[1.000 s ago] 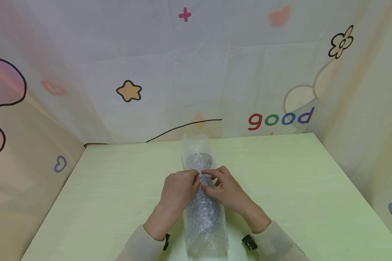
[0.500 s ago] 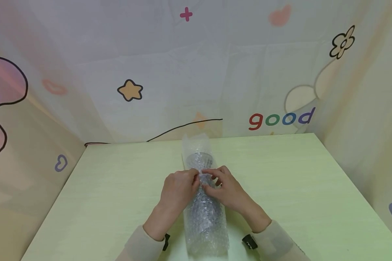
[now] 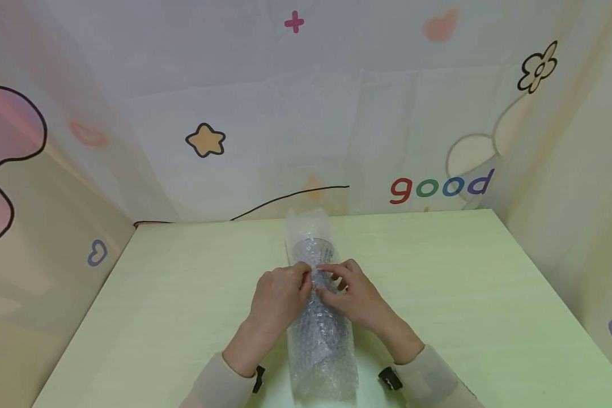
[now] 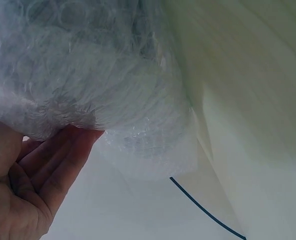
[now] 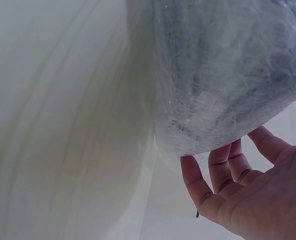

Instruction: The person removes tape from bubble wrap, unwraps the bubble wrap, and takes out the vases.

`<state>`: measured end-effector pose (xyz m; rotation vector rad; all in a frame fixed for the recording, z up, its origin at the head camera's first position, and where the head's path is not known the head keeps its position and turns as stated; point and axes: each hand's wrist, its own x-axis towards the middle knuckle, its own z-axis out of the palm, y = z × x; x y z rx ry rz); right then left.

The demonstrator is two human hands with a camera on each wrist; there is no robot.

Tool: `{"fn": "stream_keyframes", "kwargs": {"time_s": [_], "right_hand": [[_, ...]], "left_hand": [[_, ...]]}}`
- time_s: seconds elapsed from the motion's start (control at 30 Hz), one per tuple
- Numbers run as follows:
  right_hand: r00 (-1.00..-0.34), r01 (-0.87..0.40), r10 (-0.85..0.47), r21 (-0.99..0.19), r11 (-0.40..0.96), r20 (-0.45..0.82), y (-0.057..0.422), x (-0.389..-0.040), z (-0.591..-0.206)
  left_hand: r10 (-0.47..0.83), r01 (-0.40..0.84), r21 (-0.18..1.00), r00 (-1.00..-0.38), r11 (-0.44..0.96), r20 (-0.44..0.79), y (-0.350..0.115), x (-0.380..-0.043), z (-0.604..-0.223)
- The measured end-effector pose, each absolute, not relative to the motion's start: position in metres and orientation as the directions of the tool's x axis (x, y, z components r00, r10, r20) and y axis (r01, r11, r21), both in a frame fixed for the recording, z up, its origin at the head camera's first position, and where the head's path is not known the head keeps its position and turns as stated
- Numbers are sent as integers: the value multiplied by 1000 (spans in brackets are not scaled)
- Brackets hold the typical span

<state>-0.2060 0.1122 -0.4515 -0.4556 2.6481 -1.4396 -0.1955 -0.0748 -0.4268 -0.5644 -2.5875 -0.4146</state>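
The bubble wrap (image 3: 320, 334) lies lengthwise on the tabletop (image 3: 454, 289). Left hand (image 3: 280, 289) pinches it, I think, above its middle; right hand (image 3: 358, 296), fingers loosely parted, touches it opposite. Looks like fingertip work on its top; next calls for a light, steady touch.

Object (image 3: 313, 247) blurred inside bubble wrap (image 3: 309, 224), its print (image 3: 328, 253) too small to read, sleeves (image 3: 219, 385) cut off below
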Motion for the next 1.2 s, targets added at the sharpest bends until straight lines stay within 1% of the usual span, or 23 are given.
{"fn": "stream_keyframes", "kwargs": {"time_s": [0.37,0.97,1.2], "right_hand": [[-952,-217,-298,-832,511,66,112,-208,-453],[-950,-215,-306,-840,498,62,114,-208,-454],[-950,-217,-306,-837,501,63,114,-208,-453]], "left_hand": [[302,449,221,-821,866,485,-76,-195,-426],[257,439,396,-864,807,434,-84,-194,-424],[238,429,444,-874,786,424,-87,-195,-425]]}}
